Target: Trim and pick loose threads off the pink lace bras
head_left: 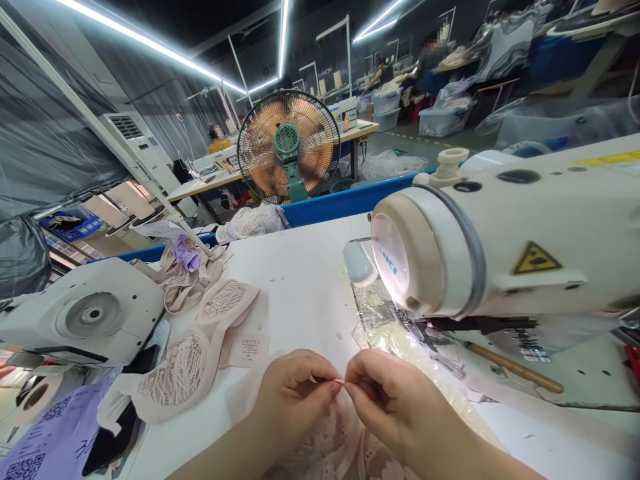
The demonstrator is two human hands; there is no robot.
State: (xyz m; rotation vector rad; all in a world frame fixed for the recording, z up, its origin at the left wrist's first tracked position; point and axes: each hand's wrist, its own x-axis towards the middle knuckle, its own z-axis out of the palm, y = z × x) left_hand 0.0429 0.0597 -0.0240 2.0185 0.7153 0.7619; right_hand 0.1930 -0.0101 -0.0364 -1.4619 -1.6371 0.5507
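Note:
My left hand [293,393] and my right hand [395,400] meet at the near edge of the white table [300,280]. Both pinch a small pale strip [340,381] between thumb and forefinger. Beneath my wrists lies a pink lace garment [340,447]. A pink lace bra [195,353] with a white label [249,349] lies to the left of my left hand. The white sewing machine head [500,240] stands to the right, just beyond my right hand.
A second white machine [85,313] sits at the left, with purple printed sheets [55,440] below it. More pink pieces [185,273] are piled behind the bra. A wooden stick [515,368] lies under the sewing machine. An orange fan [289,147] stands behind the table; people work far back.

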